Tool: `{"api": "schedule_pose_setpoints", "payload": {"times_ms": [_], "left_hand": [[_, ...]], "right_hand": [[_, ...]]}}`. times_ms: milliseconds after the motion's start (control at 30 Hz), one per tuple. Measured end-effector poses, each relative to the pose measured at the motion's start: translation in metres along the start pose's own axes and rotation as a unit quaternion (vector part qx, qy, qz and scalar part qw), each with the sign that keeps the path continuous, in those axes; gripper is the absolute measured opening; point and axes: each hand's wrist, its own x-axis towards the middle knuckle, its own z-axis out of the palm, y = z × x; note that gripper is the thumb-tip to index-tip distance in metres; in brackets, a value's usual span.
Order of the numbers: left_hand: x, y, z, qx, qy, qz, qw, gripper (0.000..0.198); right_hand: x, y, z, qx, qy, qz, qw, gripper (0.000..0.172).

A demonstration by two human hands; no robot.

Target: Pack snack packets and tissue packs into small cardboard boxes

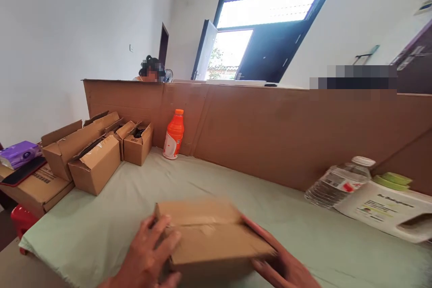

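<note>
Between my two hands is a closed brown cardboard box (216,240), tilted and slightly blurred at its right side. My left hand (148,247) grips the box's left end, its fingers lying over the top edge. On the right end, my right hand (276,256) is wrapped around the side, with some fingers hidden behind or under the box. A strip of tape shows along the seam on the lid. The pale green cloth (189,184) lies beneath it; whether the box touches the cloth I cannot tell.
Open cardboard boxes (97,162) stand at the left, near a purple tissue pack (20,154). An orange bottle (174,135) stands before the cardboard partition (256,135). At right are a clear plastic bottle (340,182) and a white jug (388,209). A person (151,69) is behind the partition.
</note>
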Motion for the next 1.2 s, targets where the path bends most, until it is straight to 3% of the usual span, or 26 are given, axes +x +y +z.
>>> {"api": "schedule_pose_setpoints", "payload": {"times_ms": [100,200,300,400,500,667,800,933,1100,1200], "left_hand": [[-0.014,-0.030,-0.021,0.120,0.088,-0.106,0.983,0.057],[-0.005,-0.069,-0.027,0.201,0.162,-0.189,0.947,0.047],[0.015,-0.107,-0.021,0.223,0.195,-0.241,0.924,0.047],[0.028,-0.132,-0.010,0.219,0.228,-0.271,0.909,0.053],[0.023,-0.138,0.004,0.195,0.246,-0.282,0.907,0.065],[-0.011,-0.132,0.029,0.144,0.247,-0.328,0.901,0.089],[-0.032,-0.136,0.036,0.116,0.195,-0.360,0.905,0.085],[-0.037,-0.132,0.026,0.100,0.136,-0.354,0.920,0.067],[-0.022,-0.099,0.018,0.102,0.108,-0.276,0.950,0.047],[0.005,-0.087,0.029,0.089,0.052,-0.193,0.976,0.038]], "right_hand": [[0.087,-0.059,0.076,0.059,-0.021,-0.050,0.997,0.066],[0.159,-0.117,0.161,0.034,-0.039,-0.040,0.998,0.065],[0.190,-0.155,0.227,0.008,-0.051,-0.029,0.998,0.064],[0.189,-0.171,0.258,-0.032,-0.078,-0.031,0.996,0.061],[0.181,-0.174,0.261,-0.070,-0.098,-0.043,0.992,0.058],[0.176,-0.179,0.249,-0.109,-0.122,-0.048,0.985,0.055],[0.153,-0.187,0.231,-0.124,-0.153,-0.074,0.978,0.054],[0.088,-0.191,0.197,-0.114,-0.192,-0.140,0.965,0.060],[-0.018,-0.190,0.155,-0.025,-0.257,-0.287,0.922,0.057],[-0.035,-0.174,0.128,0.008,-0.284,-0.328,0.901,0.043]]}}
